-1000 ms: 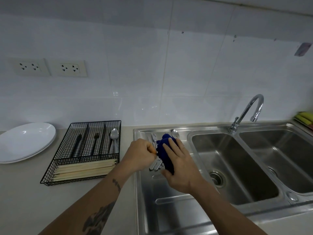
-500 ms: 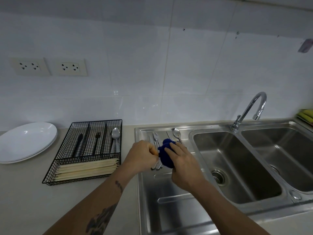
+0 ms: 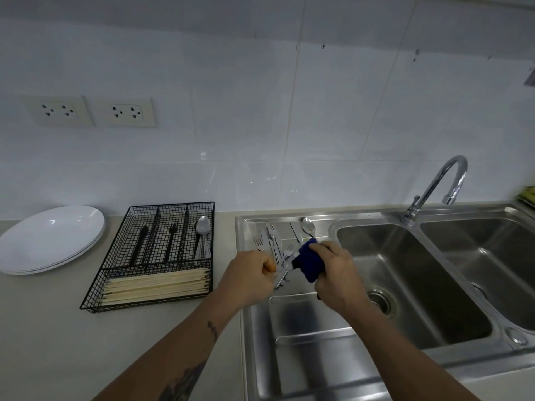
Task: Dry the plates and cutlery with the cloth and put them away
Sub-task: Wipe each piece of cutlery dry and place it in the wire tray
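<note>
- Head view: we see the left hand (image 3: 248,272) curled into a fist over the sink drainboard (image 3: 292,319), fingers pressed together round a thin piece with an orange-tan end (image 3: 271,266); what that piece is we cannot tell.
- The right hand (image 3: 335,273) grips the blue cloth (image 3: 309,262), fingers curled over the top and bunching it; the cloth sits just right of the left fist, above the drainboard.
- Whether the cloth wraps the far end of the held piece we cannot tell; it is hidden.
- Loose cutlery (image 3: 275,244) lies on the drainboard behind and between the hands: several forks, plus a spoon (image 3: 308,227) near the back edge just behind the cloth.
- The black wire tray (image 3: 121,273) sits on the counter (image 3: 52,342) left of the sink. Back compartments hold a black knife (image 3: 141,241), a black fork (image 3: 171,240) and stacked spoons (image 3: 203,235); the front compartment holds pale chopsticks (image 3: 157,286) lying crosswise.
- White plates (image 3: 49,238) are stacked on the counter left of the tray, apart from it.
- Two sink basins (image 3: 411,285) lie right of the drainboard, with a chrome tap (image 3: 440,183) behind them.
- Two wall sockets (image 3: 89,111) sit on the tiled wall above the plates and tray.
</note>
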Motion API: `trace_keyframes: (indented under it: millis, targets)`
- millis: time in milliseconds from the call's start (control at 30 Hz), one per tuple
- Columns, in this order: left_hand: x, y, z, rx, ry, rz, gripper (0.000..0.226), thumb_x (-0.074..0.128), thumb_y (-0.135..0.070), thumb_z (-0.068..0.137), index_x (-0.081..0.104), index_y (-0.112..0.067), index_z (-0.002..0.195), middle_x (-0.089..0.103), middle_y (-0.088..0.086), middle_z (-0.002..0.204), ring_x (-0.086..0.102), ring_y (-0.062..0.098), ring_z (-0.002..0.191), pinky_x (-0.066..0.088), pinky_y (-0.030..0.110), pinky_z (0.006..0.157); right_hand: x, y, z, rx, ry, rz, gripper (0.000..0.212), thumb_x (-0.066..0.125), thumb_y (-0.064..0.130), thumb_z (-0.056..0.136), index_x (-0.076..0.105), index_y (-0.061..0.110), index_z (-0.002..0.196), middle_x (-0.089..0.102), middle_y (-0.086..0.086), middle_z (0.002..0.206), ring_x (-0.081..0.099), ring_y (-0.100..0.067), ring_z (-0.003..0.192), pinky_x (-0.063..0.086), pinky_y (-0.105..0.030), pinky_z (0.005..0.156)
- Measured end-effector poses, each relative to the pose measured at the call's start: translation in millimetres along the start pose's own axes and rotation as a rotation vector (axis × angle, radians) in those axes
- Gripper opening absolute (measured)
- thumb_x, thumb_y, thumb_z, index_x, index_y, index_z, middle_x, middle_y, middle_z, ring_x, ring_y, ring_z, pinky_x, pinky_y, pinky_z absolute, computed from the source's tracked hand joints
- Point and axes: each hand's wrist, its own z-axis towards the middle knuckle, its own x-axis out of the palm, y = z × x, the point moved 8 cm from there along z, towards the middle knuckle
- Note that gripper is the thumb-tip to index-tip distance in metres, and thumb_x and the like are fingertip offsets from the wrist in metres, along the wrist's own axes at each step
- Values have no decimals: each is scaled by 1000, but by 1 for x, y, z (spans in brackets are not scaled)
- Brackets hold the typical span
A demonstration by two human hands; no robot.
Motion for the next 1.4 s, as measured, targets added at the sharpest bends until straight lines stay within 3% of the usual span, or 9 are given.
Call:
trace_keyframes:
  millis: [133,267,433,600,733,900,1000,1200,1400]
  targets:
    - [0,6,2,-51,36,42,22,59,-9,89,78,-16,96,74,-5,96,61,6,76,49,19,72,-23,11,1,40,-139,32,63,67,0,69,58,10,131,56,-11,126,51,-29,110,47,-35,93]
    - [-5,6,9,-144,59,-118,19,63,-6,85,75,-19,78,71,-4,74,68,15,74,58,30,73,9,40,-15,-161,-1,-98,76,75,5,65,52,17,136,51,-5,136,48,-26,118,48,-40,97]
    - [-5,16,2,-227,58,-211,12,63,-4,84,73,-5,78,65,-1,68,56,8,61,45,21,57,18,10,-24,3,33,-73,78,73,6,72,43,18,144,46,-5,144,42,-26,127,44,-43,104]
    - [1,13,3,-209,74,-272,20,64,-8,89,71,-20,74,65,-8,72,58,3,68,43,16,60,18,34,-30,-182,-7,12,77,72,0,68,49,18,138,47,-9,141,44,-27,124,43,-38,103]
    - [3,14,-3,-146,20,-185,11,72,-20,86,70,-22,76,63,-12,66,55,-3,57,35,7,47,13,-2,-23,95,0,108,70,62,-2,72,51,18,138,48,-3,140,45,-23,124,44,-35,104]
    - [6,20,-5,-104,7,-115,23,54,-23,97,70,-24,81,67,-2,71,56,12,60,46,29,60,-8,-20,-18,259,-76,234,56,58,-6,73,65,16,123,60,1,109,56,-14,89,37,-4,72]
    - [11,18,-4,-140,35,-154,32,42,-24,103,70,-24,88,59,-5,67,52,12,59,40,28,57,-21,-10,-16,272,-131,335,51,57,-9,72,68,21,113,57,10,93,55,-10,81,36,-2,62]
    - [21,11,0,-285,112,-421,32,43,-9,99,73,-16,92,60,3,79,57,15,69,54,32,65,-24,16,-9,194,-176,391,57,57,-4,72,64,24,121,60,3,108,59,-13,96,51,-19,79]
    - [17,11,4,-281,21,-544,21,61,-1,87,72,-19,83,72,3,81,67,18,78,55,30,70,-18,41,-11,101,-154,386,63,61,-9,72,59,16,130,54,2,126,52,-11,113,45,-13,97]
